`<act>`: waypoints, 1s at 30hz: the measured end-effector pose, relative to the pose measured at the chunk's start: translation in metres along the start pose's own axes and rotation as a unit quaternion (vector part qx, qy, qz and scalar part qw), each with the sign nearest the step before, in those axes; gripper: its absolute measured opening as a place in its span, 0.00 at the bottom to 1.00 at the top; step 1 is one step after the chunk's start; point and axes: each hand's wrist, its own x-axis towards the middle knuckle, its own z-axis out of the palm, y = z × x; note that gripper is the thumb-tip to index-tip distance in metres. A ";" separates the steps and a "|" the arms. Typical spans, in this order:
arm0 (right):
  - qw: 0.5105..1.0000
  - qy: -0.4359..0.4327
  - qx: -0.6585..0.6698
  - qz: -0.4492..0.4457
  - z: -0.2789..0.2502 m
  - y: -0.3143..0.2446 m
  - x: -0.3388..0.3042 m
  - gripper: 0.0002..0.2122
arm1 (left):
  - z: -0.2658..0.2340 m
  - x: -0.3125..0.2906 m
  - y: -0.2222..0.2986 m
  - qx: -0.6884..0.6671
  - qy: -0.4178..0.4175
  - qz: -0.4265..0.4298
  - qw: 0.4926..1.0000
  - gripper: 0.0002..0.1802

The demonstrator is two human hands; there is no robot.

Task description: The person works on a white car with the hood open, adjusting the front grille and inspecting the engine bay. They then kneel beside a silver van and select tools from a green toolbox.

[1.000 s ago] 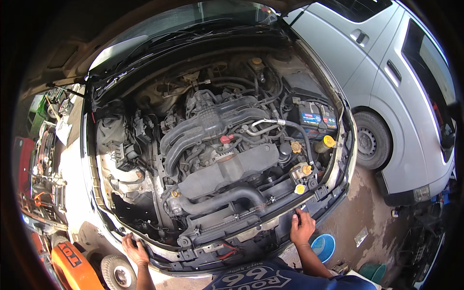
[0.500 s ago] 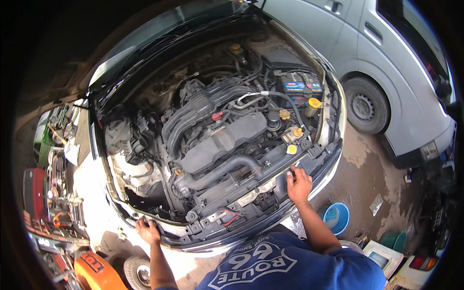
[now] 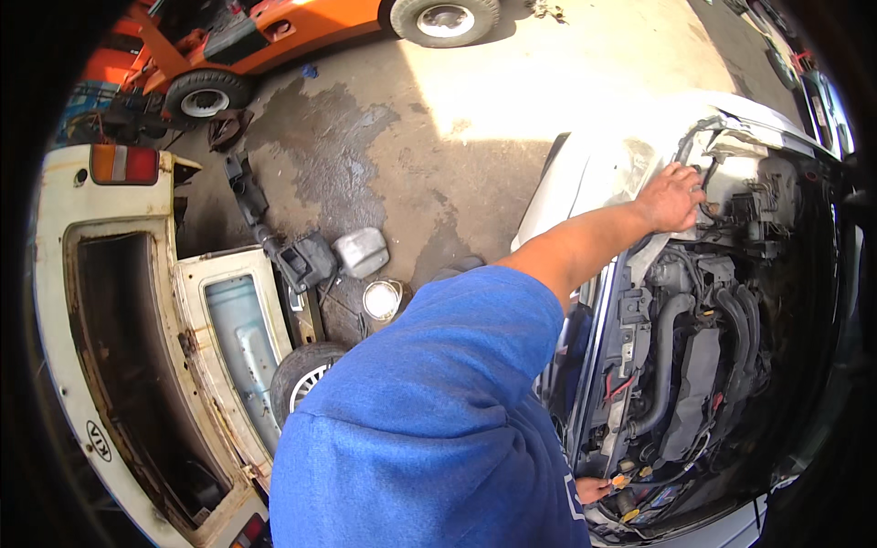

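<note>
My left arm reaches across to the front corner of a car with its bonnet up. There my left hand [image 3: 671, 196] rests on the rim of the engine bay, fingers spread and slightly bent, holding nothing. My right hand [image 3: 594, 490], partly hidden behind my blue sleeve and shirt, lies at the front edge of the bay beside a yellow-orange cap [image 3: 621, 481]. Its fingers look stretched out; whether they touch the cap I cannot tell. Between the hands lie the engine cover [image 3: 692, 393], a black intake hose [image 3: 664, 365] and a red wire [image 3: 624, 385].
Behind me on the left stands a cream vehicle body [image 3: 59, 292] with a rusty rear opening. A loose wheel [image 3: 306, 379], black plastic ducting [image 3: 306, 262], a grey container [image 3: 361, 252] and a round white container [image 3: 382, 299] lie nearby. An orange vehicle [image 3: 311, 20] stands farther off.
My view has swung far to the left, away from the silver van, toward the floor beside the car. Both hands remain at the car's front edge; my right hand is now mostly hidden.
</note>
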 end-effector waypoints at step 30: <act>0.817 -0.309 0.366 -0.322 0.011 -0.203 -0.061 0.25 | -0.128 -0.734 0.017 -0.071 -0.390 -0.679 0.617 0.29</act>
